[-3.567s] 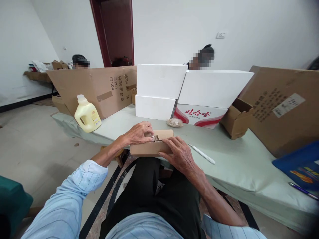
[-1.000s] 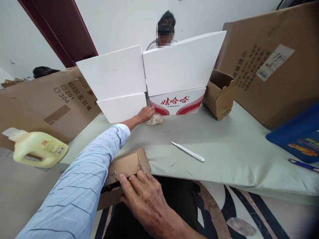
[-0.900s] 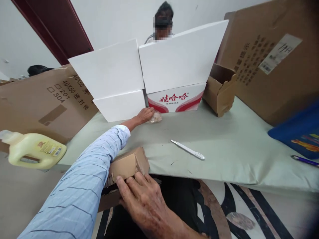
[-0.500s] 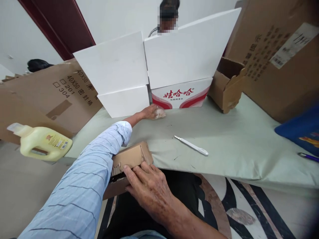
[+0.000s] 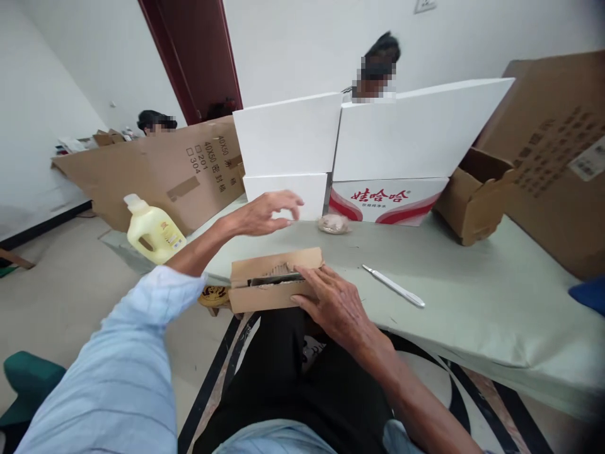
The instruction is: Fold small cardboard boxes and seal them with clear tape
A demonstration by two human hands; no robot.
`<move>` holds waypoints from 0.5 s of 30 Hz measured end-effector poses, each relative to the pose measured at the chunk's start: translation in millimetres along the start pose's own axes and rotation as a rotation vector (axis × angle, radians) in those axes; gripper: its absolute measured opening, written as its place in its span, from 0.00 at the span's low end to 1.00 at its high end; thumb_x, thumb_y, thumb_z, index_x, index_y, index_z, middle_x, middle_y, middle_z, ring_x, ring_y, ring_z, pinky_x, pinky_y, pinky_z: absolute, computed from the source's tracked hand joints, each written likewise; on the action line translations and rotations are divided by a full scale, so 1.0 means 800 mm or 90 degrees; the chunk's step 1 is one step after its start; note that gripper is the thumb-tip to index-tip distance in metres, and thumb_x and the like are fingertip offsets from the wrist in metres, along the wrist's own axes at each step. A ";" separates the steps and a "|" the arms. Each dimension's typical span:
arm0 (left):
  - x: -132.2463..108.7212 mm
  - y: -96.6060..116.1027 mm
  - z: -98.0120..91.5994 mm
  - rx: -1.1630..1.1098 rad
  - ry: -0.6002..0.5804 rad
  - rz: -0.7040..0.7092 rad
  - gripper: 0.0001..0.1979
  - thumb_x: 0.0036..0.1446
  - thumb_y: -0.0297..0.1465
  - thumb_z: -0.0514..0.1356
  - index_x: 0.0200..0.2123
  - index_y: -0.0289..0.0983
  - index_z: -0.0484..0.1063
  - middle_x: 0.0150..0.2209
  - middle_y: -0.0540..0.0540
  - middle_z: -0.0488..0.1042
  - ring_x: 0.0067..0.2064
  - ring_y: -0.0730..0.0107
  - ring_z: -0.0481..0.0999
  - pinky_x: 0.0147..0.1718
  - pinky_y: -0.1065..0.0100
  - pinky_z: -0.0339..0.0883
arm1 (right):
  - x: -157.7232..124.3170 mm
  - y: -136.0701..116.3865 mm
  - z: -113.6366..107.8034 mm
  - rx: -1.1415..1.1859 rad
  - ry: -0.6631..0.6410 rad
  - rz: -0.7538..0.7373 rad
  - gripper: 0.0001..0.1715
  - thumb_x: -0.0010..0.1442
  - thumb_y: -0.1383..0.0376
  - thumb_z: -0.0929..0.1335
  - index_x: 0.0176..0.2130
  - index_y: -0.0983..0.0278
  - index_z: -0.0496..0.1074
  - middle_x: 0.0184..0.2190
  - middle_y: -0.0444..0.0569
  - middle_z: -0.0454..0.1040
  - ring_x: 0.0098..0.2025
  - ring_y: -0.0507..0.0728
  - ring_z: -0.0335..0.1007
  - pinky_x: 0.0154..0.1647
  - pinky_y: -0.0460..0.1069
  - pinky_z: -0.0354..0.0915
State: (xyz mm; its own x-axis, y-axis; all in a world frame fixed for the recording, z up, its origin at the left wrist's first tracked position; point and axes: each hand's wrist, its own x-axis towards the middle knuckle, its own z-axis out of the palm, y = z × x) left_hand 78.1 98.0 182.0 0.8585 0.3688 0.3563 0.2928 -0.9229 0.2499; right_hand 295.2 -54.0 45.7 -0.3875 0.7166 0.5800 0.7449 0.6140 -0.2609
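My right hand (image 5: 333, 296) grips the right end of a small brown cardboard box (image 5: 265, 300) at the table's front edge. The box's top is parted along a slit, with something dark showing inside that I cannot make out. My left hand (image 5: 267, 213) hangs over the table behind the box, fingers curved and apart, with nothing in it. To its right lies a small clear plastic bundle (image 5: 333, 224) with pale contents, close to the white carton. A white scalpel-like knife (image 5: 394, 287) rests on the table right of my right hand.
A white carton (image 5: 390, 202) with raised flaps stands at the back. Beside it are an open brown box (image 5: 472, 205) and large cardboard sheets (image 5: 179, 170). A yellow jug (image 5: 154, 230) stands left; something blue (image 5: 588, 295) is far right. Two people are visible beyond.
My left hand has let go of the plastic bundle and drawn back left, opening. The small box has turned and levelled, with my right hand now at its right end. The view has shifted left.
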 end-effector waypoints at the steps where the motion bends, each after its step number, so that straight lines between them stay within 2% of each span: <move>1: -0.037 0.019 -0.005 -0.006 0.019 -0.011 0.07 0.67 0.27 0.60 0.42 0.38 0.80 0.63 0.39 0.76 0.61 0.55 0.77 0.62 0.53 0.71 | 0.002 0.002 -0.001 -0.002 0.003 0.006 0.29 0.66 0.63 0.75 0.64 0.60 0.72 0.52 0.55 0.83 0.54 0.67 0.78 0.51 0.58 0.76; 4: -0.131 0.055 0.002 -0.043 0.034 -0.093 0.10 0.69 0.28 0.59 0.38 0.37 0.80 0.67 0.39 0.72 0.62 0.54 0.77 0.61 0.55 0.72 | 0.009 0.009 -0.003 -0.011 0.000 0.030 0.28 0.67 0.62 0.74 0.64 0.61 0.73 0.56 0.56 0.82 0.57 0.68 0.78 0.53 0.59 0.76; 7: -0.185 0.061 0.029 -0.015 0.020 -0.158 0.13 0.71 0.28 0.57 0.44 0.40 0.84 0.70 0.40 0.69 0.66 0.53 0.74 0.62 0.54 0.72 | 0.019 0.013 -0.005 -0.011 -0.012 0.044 0.27 0.67 0.60 0.74 0.64 0.61 0.74 0.58 0.57 0.81 0.58 0.67 0.78 0.57 0.60 0.75; 11: -0.206 0.048 0.054 0.003 0.047 -0.193 0.20 0.71 0.26 0.53 0.55 0.43 0.82 0.70 0.40 0.69 0.68 0.55 0.73 0.67 0.52 0.69 | 0.028 0.014 -0.008 -0.040 -0.028 0.052 0.29 0.67 0.60 0.73 0.65 0.62 0.73 0.59 0.58 0.80 0.58 0.68 0.79 0.57 0.62 0.76; 15: -0.208 0.039 0.056 -0.033 0.063 -0.209 0.22 0.71 0.28 0.53 0.62 0.46 0.78 0.71 0.43 0.69 0.71 0.53 0.70 0.71 0.52 0.63 | 0.027 0.013 -0.019 -0.070 -0.040 0.001 0.32 0.67 0.61 0.72 0.68 0.61 0.69 0.60 0.58 0.79 0.60 0.68 0.77 0.58 0.62 0.75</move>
State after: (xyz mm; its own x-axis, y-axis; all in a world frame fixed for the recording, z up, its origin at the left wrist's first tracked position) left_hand -36.5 2.5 89.9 0.6765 0.6563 0.3340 0.5226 -0.7474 0.4103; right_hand 302.7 -37.2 67.3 -0.4170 0.7387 0.5295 0.7995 0.5753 -0.1729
